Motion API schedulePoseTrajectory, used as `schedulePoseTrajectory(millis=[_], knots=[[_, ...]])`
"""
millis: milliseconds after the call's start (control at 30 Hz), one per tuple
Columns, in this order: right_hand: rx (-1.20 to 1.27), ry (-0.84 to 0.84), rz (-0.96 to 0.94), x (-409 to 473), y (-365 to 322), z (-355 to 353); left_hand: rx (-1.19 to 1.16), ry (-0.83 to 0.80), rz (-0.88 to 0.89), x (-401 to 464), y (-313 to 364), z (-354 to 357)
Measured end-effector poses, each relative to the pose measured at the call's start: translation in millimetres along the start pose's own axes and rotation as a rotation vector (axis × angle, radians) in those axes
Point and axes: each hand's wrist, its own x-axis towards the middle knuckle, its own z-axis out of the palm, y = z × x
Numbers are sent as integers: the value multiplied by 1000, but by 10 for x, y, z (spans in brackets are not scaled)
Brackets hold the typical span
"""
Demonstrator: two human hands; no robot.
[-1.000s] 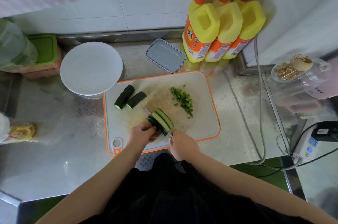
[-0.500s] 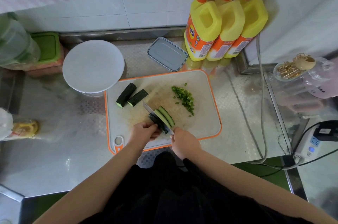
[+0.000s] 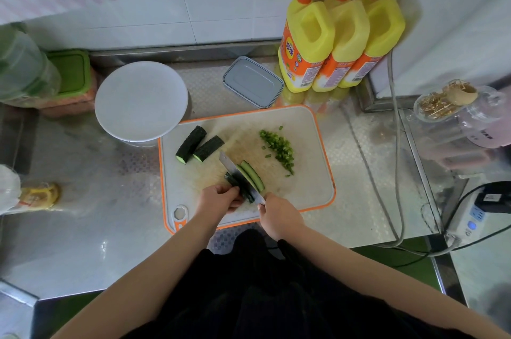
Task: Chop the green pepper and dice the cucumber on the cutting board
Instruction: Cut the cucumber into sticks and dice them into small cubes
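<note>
Black garment on the torso, bare forearms, no sleeves visible

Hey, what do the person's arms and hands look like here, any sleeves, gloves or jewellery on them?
Both forearms are bare up to the frame's lower edge, so no sleeves show. The left hand and right hand wear no gloves, and no rings, watch or bracelets are visible. The dark clothing between the arms is black.

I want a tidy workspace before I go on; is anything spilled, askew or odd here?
Little stands out. A few chopped green pepper bits lie apart from the pile on the cutting board. The white plate overlaps the board's far left corner. Nothing looks spilled or damaged.
</note>
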Motion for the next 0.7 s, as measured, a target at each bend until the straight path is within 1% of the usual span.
schedulePoseTrajectory(millis=[100,200,467,700], knots=[[36,27,3,-53,-4,-43,-1,-8,11,-4,1,-1],[17,60,-28,-120,-23,-98,-1,-17,21,6,-11,-14],[-31,44,-61,-188,-64,-111,0,-38,53,33,-57,-27],[-24,30,-50,-201,-74,-129,12,-31,55,64,-82,-23]])
